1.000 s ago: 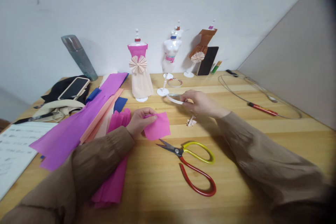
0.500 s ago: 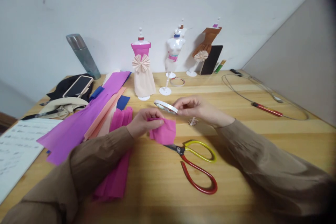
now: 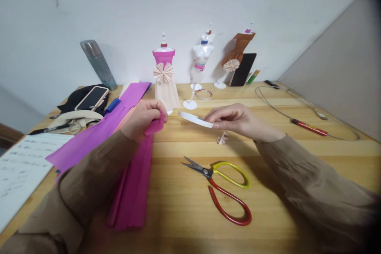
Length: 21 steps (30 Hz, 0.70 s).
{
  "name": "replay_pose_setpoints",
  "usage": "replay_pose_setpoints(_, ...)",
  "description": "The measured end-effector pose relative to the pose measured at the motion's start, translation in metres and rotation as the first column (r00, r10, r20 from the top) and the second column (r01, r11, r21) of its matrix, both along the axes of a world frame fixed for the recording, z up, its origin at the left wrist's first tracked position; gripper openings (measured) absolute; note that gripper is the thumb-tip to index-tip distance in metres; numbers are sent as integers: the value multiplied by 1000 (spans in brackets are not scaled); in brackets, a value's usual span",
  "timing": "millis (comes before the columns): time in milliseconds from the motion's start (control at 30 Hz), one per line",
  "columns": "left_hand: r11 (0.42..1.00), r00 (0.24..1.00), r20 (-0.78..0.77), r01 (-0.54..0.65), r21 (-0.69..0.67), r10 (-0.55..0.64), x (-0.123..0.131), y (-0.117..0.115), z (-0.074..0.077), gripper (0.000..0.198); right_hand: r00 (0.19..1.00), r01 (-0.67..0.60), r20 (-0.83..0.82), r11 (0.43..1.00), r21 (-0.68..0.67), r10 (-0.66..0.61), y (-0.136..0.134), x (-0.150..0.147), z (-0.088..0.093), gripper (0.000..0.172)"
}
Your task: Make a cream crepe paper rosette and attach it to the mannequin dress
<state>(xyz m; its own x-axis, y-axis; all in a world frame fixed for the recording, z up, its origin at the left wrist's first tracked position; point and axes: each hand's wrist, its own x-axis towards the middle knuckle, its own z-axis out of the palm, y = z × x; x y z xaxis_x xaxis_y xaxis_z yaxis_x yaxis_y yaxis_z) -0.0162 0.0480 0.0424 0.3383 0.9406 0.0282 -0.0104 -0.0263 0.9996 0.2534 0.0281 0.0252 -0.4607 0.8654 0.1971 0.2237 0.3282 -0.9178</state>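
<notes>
My left hand point(image 3: 145, 120) is closed around a small piece of pink crepe paper point(image 3: 155, 126), most of it hidden by the fingers. Between the thumb and fingers of my right hand point(image 3: 230, 118) is a roll of white tape point(image 3: 195, 120), held by its right end above the table. Below both hands lie scissors point(image 3: 206, 172) with one yellow and one red handle, blades slightly apart. A long folded strip of pink crepe paper point(image 3: 135, 194) lies beside and partly under my left forearm. Just under my right hand rests a small pleated paper scrap point(image 3: 222, 138).
Small mannequins stand at the back: one in a pink and cream dress point(image 3: 164, 75), a bare white one point(image 3: 202, 57), one in brown point(image 3: 238, 49). Purple paper point(image 3: 98, 131), a phone point(image 3: 92, 98), a bottle point(image 3: 99, 65) and a notebook point(image 3: 32, 162) lie left; a red-handled cable tool point(image 3: 309, 127) lies right.
My left hand has moved left and up, crumpling the pink paper into its fingers and uncovering the scissor tips. The tape roll has tilted and sits farther from the left hand.
</notes>
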Motion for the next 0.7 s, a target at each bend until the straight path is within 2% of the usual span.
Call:
replay_pose_setpoints(33, 998, 999, -47, -20, 65, 23, 0, -2, 3, 4, 1000, -18, 11, 1000, 17, 17, -1, 0, 2, 11)
replay_pose_setpoints(67, 990, 993, -114, -14, 140, 30, 0, -5, 6, 12, 999, -35, 27, 999, 30, 35, -2, 1, 4, 10)
replay_pose_setpoints(167, 940, 935, -354, 138, 311, -20, 2, -13, 11, 36, 995, -78, 68, 996, 43, 75, -5, 0, 8, 11)
replay_pose_setpoints(233, 906, 892, -446, 247, 344, -73, 5, -17, 10, 35, 993, -91, 83, 995, 43, 87, -6, -1, 8, 13)
replay_pose_setpoints(300, 880, 852, -504, 339, 333, -138, 8, -19, 5, 25, 991, -90, 104, 995, 52, 84, -6, -2, 7, 15)
replay_pose_setpoints(400, 848, 782, -594, 434, 304, -187, 11, -20, -1, 21, 987, -73, 147, 992, 101, 58, -4, -6, 2, 16)
replay_pose_setpoints(467, 841, 753, -641, 436, 320, -147, 14, -21, -5, 23, 980, -19, 196, 985, 173, -16, -4, -11, -3, 16)
replay_pose_setpoints(533, 840, 729, -682, 405, 362, -57, 17, -25, -8, 24, 957, 68, 253, 956, 284, -143, -8, -19, -9, 21)
replay_pose_setpoints(600, 831, 680, -731, 378, 408, 50, 22, -33, -10, 26, 915, 124, 302, 900, 417, -266, -14, -29, -15, 29)
replay_pose_setpoints(700, 796, 556, -813, 408, 448, 172, 27, -46, -13, 28, 847, 88, 390, 818, 569, -362, -24, -41, -22, 37)
